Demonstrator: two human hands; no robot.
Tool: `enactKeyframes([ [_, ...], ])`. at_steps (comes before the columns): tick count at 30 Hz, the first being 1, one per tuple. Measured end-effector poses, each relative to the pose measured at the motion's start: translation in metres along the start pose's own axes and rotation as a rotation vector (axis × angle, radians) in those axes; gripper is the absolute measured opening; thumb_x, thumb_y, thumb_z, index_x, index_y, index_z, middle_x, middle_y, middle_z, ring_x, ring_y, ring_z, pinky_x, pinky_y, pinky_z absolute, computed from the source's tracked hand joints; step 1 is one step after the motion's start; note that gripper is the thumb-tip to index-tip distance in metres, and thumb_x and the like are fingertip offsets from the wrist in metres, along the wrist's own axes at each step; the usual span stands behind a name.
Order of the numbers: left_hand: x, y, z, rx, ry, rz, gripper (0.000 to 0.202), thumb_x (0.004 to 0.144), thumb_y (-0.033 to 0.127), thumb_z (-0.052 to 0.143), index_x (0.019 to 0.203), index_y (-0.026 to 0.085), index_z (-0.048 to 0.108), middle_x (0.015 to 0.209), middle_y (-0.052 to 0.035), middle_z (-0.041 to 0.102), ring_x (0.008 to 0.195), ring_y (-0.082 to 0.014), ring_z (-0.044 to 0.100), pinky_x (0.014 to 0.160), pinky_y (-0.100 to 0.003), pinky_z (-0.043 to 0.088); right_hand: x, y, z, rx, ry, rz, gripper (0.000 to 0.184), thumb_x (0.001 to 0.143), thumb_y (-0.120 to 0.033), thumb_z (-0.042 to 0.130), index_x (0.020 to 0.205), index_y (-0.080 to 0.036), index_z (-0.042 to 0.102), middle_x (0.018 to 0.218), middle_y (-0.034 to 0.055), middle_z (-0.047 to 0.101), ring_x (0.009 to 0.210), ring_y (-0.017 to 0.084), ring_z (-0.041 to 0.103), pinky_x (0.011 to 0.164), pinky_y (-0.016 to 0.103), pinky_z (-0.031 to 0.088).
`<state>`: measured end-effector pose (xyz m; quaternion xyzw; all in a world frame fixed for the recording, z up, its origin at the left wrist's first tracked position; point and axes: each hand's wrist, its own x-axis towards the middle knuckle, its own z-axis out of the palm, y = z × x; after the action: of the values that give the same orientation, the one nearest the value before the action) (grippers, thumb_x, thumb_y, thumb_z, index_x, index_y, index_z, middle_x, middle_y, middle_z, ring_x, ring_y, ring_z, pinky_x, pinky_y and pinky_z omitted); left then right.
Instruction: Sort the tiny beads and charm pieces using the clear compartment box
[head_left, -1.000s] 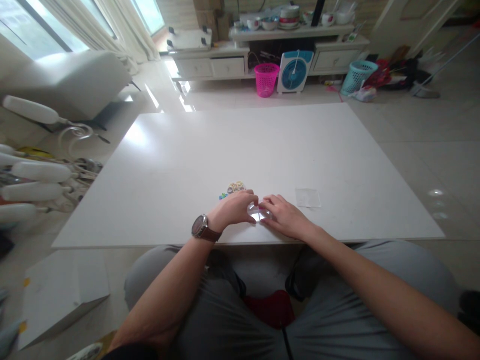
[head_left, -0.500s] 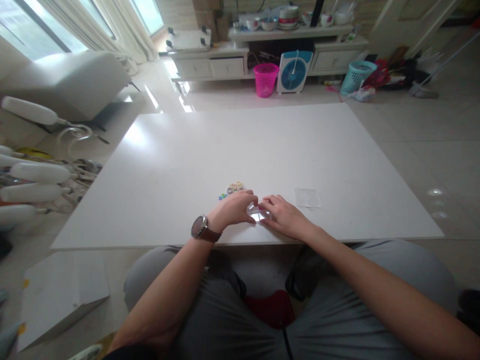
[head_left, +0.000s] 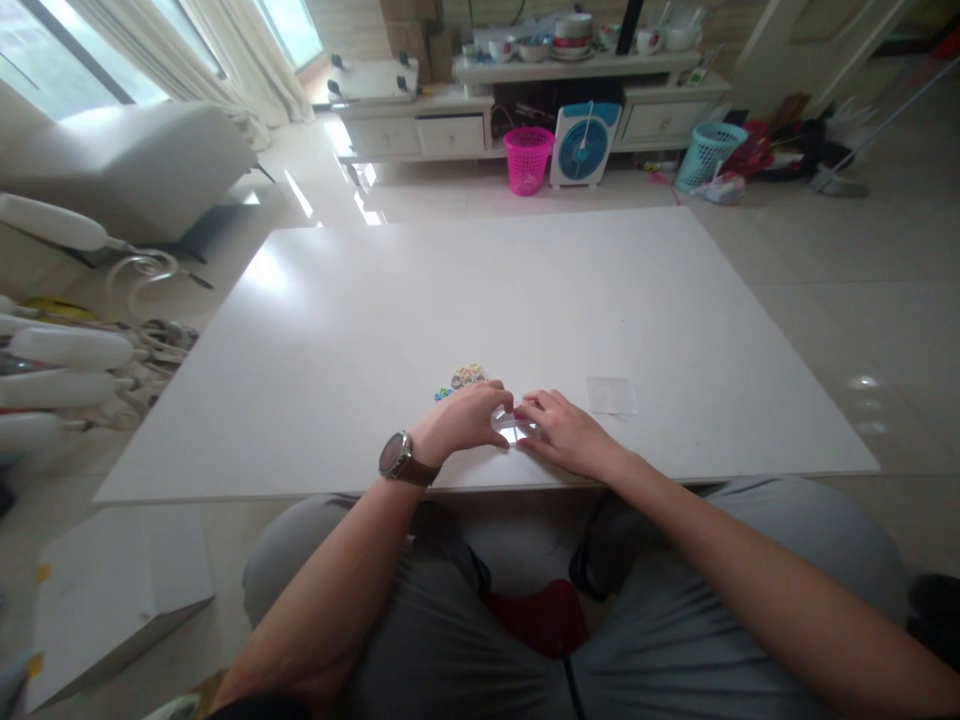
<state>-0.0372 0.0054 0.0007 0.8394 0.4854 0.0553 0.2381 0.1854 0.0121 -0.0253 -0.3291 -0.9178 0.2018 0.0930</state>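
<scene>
Both of my hands rest on the near edge of a white table (head_left: 525,290). My left hand (head_left: 466,420), with a brown watch on its wrist, and my right hand (head_left: 564,433) pinch a small clear plastic bag (head_left: 513,428) between their fingertips. Just beyond my left hand lies a small heap of coloured rubber bands (head_left: 463,378). A second flat clear plastic bag (head_left: 611,395) lies on the table to the right of my right hand.
Beyond the table stand a pink basket (head_left: 528,158), a blue-and-white box fan (head_left: 581,145), a teal basket (head_left: 703,153) and a white cabinet with dishes (head_left: 525,110). A grey sofa (head_left: 127,165) is at the left. A white board (head_left: 112,590) lies on the floor near left.
Only the camera has shifted slightly; my hands stay together on the small clear bag.
</scene>
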Motion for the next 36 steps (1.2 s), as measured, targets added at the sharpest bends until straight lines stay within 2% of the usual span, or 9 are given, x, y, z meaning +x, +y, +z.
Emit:
enactKeyframes([
  [20,0.0005,0.0008,-0.0004,-0.004,-0.004,-0.006,0.034,0.072,0.034,0.086,0.098,0.021,0.070,0.103,-0.0047,0.066,0.094,-0.0222,0.064,0.081,-0.031,0.047,-0.0007,0.0006,0.0011,-0.001,0.009,-0.004,0.024,0.099,-0.038,0.058,0.118,-0.023,0.060,0.123,0.0118,0.060,0.111,0.028,0.053,0.095,0.042,0.049],
  [36,-0.0002,0.0039,-0.0020,0.002,0.009,0.003,0.040,0.072,0.034,0.087,0.103,0.020,0.065,0.102,-0.0050,0.067,0.094,-0.0233,0.064,0.080,-0.032,0.047,0.0006,0.0023,0.0037,-0.012,0.020,-0.018,0.029,0.096,-0.035,0.063,0.117,-0.017,0.055,0.121,0.0146,0.061,0.108,0.030,0.054,0.095,0.045,0.048],
])
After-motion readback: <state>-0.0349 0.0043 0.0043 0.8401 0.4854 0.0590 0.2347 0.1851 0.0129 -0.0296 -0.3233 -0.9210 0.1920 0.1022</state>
